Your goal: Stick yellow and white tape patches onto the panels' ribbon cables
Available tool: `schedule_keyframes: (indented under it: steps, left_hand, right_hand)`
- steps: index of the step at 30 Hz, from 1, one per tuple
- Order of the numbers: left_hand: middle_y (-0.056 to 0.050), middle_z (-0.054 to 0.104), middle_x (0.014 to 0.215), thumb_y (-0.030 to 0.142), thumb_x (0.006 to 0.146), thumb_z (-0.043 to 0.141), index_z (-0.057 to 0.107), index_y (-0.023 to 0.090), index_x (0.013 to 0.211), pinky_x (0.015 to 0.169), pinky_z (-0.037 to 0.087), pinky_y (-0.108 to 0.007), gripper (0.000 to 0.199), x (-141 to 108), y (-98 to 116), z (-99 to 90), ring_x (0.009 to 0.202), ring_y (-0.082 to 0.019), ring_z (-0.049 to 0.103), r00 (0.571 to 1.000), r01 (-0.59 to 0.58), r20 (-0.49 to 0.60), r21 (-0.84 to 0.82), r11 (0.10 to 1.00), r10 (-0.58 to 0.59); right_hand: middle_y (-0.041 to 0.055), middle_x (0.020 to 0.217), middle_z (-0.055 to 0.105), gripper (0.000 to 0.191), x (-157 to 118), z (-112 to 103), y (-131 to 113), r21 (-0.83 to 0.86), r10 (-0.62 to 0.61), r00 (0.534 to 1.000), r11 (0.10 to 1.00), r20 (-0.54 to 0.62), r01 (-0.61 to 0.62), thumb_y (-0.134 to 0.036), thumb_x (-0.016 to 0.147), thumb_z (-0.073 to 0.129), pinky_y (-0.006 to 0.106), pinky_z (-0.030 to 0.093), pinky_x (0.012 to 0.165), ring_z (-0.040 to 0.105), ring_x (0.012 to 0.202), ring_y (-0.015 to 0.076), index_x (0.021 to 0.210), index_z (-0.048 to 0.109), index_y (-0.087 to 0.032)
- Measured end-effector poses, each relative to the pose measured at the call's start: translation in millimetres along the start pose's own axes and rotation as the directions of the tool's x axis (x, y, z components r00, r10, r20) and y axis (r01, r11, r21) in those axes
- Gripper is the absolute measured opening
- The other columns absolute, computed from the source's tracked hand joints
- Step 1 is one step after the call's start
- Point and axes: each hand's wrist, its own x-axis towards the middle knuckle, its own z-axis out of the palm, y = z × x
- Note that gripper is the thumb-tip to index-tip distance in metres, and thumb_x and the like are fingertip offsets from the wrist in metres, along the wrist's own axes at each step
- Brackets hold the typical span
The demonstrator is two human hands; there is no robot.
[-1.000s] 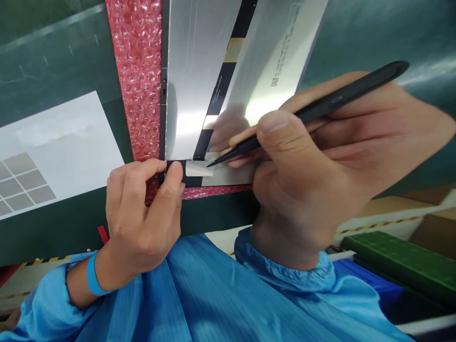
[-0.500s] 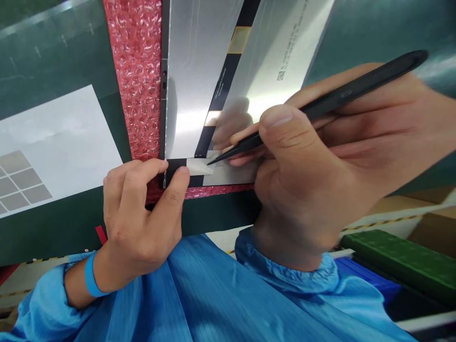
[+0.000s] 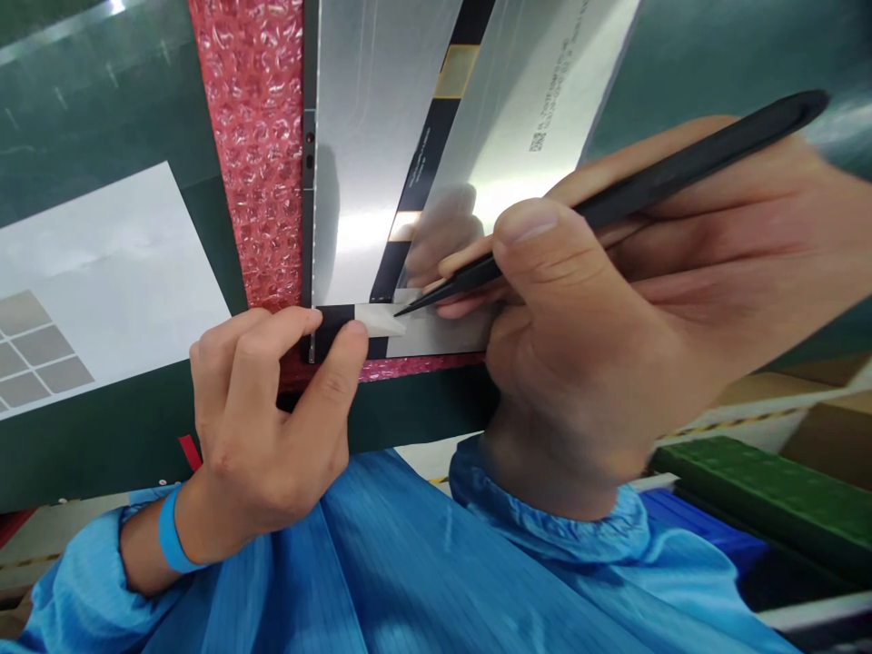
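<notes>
My right hand [image 3: 579,300] is closed around black tweezers [image 3: 647,173], which slant down to the left. Their tips touch, or nearly touch, the right end of a small whitish film strip [image 3: 378,318] near the bottom edge of a silvery flat panel [image 3: 381,118]. My left hand [image 3: 272,409] has its thumb and index finger apart. The thumb presses at the strip's lower edge, while the index fingertip rests at the panel's lower left corner, on a black band [image 3: 337,318]. My left hand's other fingers curl beside the panel.
Pink bubble wrap [image 3: 255,154] lies under the panel on a dark green mat [image 3: 102,454]. To the left is a white sheet [image 3: 123,272] with grey squares. A green box-like object [image 3: 769,481] and cardboard [image 3: 831,445] stand low at the right.
The left thumb has shifted slightly right along the strip. The panel and the sheet appear slightly further left in view. The tweezer tips stay at the strip's right end.
</notes>
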Motion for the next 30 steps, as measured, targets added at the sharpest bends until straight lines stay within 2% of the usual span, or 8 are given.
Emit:
schedule_keyframes:
  steps: [6,9,16,22,25,30]
  left_hand:
    - [-0.014,0.07,0.118,0.013,0.094,0.075,0.075,0.024,0.121,0.087,0.057,-0.052,0.029,0.5,3.2,2.8,0.109,-0.032,0.066,1.0,-0.017,0.013,0.043,0.999,0.016]
    - [-0.016,0.068,0.122,0.014,0.094,0.075,0.075,0.022,0.12,0.09,0.057,-0.054,0.027,0.3,3.7,4.6,0.113,-0.034,0.064,1.0,-0.011,0.012,0.064,0.998,0.01]
    - [-0.017,0.07,0.12,0.012,0.088,0.081,0.076,0.022,0.115,0.092,0.057,-0.057,0.029,-1.1,1.7,1.4,0.109,-0.034,0.065,1.0,-0.011,0.003,0.1,0.995,0.011]
    - [-0.017,0.067,0.127,0.015,0.095,0.074,0.074,0.02,0.128,0.093,0.057,-0.056,0.034,0.0,5.2,1.7,0.117,-0.035,0.064,0.999,-0.012,0.044,0.118,0.993,0.007]
    - [-0.018,0.066,0.13,0.014,0.094,0.075,0.074,0.02,0.129,0.094,0.056,-0.056,0.035,-1.1,7.0,3.5,0.12,-0.036,0.061,0.999,0.013,0.05,0.126,0.992,-0.019]
    - [-0.018,0.064,0.131,0.014,0.096,0.072,0.073,0.021,0.128,0.096,0.055,-0.059,0.033,-2.8,7.2,5.4,0.123,-0.036,0.058,0.998,0.039,0.048,0.11,0.993,-0.045]
  right_hand:
    - [0.0001,0.082,0.073,0.008,0.2,1.6,0.6,-0.048,-0.019,1.0,0.999,-0.003,0.019,-0.014,0.1,0.072,0.033,0.06,0.054,0.074,0.072,0.0213,0.095,0.076,-0.019]
    - [0.0001,0.081,0.073,0.006,0.5,2.1,0.3,-0.049,-0.027,1.0,0.998,-0.004,0.026,-0.016,0.099,0.074,0.033,0.06,0.053,0.074,0.071,0.0207,0.095,0.077,-0.019]
    - [0.002,0.081,0.074,0.01,0.9,2.9,0.0,-0.045,-0.033,0.999,0.998,-0.014,0.033,-0.013,0.098,0.074,0.037,0.062,0.053,0.075,0.07,0.0245,0.091,0.075,-0.019]
    - [0.0031,0.08,0.073,0.007,0.9,3.2,0.3,-0.036,-0.026,1.0,0.999,-0.017,0.025,-0.013,0.097,0.074,0.035,0.061,0.053,0.076,0.073,0.0253,0.092,0.076,-0.017]
    - [0.0028,0.081,0.073,0.006,1.2,2.8,1.1,-0.051,-0.03,1.0,0.998,-0.011,0.029,-0.015,0.097,0.075,0.036,0.064,0.055,0.077,0.076,0.0265,0.093,0.077,-0.018]
    - [0.0003,0.08,0.072,0.008,0.3,3.1,5.7,-0.026,-0.07,0.997,0.997,-0.012,0.07,-0.015,0.097,0.075,0.038,0.071,0.067,0.072,0.066,0.0213,0.093,0.079,-0.02]
